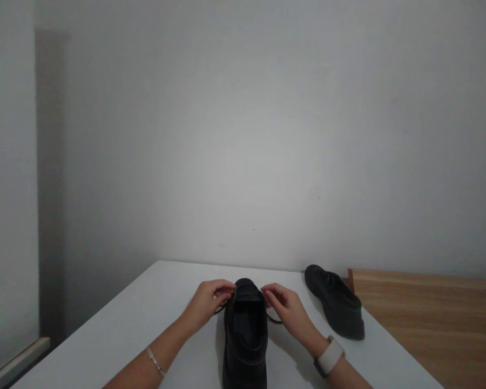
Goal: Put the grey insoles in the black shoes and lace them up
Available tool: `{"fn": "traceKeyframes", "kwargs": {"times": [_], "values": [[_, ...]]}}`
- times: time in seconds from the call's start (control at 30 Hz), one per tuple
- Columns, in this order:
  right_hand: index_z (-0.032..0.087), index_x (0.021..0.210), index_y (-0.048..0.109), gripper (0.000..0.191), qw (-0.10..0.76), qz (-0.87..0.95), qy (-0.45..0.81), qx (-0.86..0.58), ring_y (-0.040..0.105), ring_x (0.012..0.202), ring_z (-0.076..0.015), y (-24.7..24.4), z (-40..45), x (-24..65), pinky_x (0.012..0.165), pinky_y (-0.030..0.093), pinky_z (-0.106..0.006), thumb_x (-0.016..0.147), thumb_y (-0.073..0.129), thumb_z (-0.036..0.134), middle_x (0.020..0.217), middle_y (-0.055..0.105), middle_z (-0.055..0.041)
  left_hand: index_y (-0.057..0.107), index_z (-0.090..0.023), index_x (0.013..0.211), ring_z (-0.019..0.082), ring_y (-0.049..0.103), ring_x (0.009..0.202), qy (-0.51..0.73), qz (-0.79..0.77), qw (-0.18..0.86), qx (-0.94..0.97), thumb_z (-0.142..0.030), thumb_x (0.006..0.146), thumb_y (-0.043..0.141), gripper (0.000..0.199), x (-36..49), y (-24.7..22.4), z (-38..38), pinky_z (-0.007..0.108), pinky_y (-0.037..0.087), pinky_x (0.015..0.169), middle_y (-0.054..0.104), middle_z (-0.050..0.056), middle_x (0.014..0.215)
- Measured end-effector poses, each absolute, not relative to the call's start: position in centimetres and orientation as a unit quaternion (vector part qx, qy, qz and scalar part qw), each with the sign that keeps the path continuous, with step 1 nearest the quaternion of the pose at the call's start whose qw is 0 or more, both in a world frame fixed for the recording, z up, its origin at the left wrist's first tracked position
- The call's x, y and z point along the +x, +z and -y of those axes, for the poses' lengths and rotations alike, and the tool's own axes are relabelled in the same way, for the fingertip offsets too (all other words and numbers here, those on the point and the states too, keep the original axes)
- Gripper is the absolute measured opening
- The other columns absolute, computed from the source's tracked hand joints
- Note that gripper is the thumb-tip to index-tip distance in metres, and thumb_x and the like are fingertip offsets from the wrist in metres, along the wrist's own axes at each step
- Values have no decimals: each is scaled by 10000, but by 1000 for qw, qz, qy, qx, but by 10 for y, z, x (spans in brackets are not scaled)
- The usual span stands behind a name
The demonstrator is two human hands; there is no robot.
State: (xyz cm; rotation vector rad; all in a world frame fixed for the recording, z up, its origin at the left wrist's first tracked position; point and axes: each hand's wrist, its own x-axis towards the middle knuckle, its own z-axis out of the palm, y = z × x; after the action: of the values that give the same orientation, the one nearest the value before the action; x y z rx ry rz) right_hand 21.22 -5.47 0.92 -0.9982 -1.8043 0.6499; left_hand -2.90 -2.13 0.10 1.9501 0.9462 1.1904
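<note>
A black lace-up shoe (246, 351) stands on the white table in front of me, its heel toward me and its toe toward the wall. At the left side of its opening, my left hand (210, 301) has thumb and fingers pinched together on a dark shoelace (220, 309). My right hand (284, 306) pinches at the opposite side, where another length of black lace (274, 320) loops out below the fingers. The shoe's tongue (248, 292) lies between the two hands. Fingertips partly hide the laces and the eyelets.
A second black shoe (336, 302) lies at the table's right edge. The white table (162, 292) meets a grey wall (243, 135) at the back. Beyond the right edge is a wood-grain panel (429, 324). A pale ledge (20, 359) juts in at the lower left.
</note>
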Motion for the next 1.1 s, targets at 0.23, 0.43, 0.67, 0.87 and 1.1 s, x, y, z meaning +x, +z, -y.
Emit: {"fn": "traceKeyframes", "kwargs": {"times": [0.23, 0.43, 0.67, 0.87, 1.1], "values": [[177, 911, 690, 332, 356, 803, 132, -460, 628, 699, -172, 46, 65, 198, 646, 440, -264, 910, 408, 353, 777, 704, -49, 690, -119, 933, 176, 623, 695, 427, -383, 309, 759, -346, 746, 608, 305, -21, 11, 13, 265, 480, 648, 697, 79, 781], [181, 935, 723, 275, 89, 820, -44, -564, 688, 855, -255, 80, 55, 172, 697, 484, -309, 755, 518, 145, 910, 735, -135, 721, -124, 812, 146, 605, 551, 270, -442, 240, 821, -422, 801, 481, 383, -10, 55, 15, 214, 427, 524, 694, 58, 689], [81, 927, 718, 269, 40, 815, -95, -571, 690, 890, -344, 89, 53, 148, 700, 532, -409, 810, 476, 72, 928, 709, -238, 590, -154, 429, 143, 515, 443, 63, -490, 108, 863, -96, 513, 574, 103, 14, 85, 3, 238, 406, 484, 559, 8, 405], [80, 921, 710, 292, 47, 808, -109, -577, 692, 888, -326, 84, 54, 148, 700, 530, -395, 851, 427, 73, 924, 709, -234, 531, -163, 373, 182, 539, 495, 88, -485, 73, 867, -73, 491, 565, 152, 21, 75, -3, 290, 438, 553, 588, 59, 431], [133, 921, 674, 232, 99, 806, -95, -576, 687, 859, -281, 80, 49, 155, 672, 487, -339, 836, 459, 120, 944, 709, -173, 661, -159, 599, 198, 607, 627, 203, -469, 108, 853, -116, 556, 592, 92, 18, 80, 5, 288, 447, 605, 686, 66, 631]]}}
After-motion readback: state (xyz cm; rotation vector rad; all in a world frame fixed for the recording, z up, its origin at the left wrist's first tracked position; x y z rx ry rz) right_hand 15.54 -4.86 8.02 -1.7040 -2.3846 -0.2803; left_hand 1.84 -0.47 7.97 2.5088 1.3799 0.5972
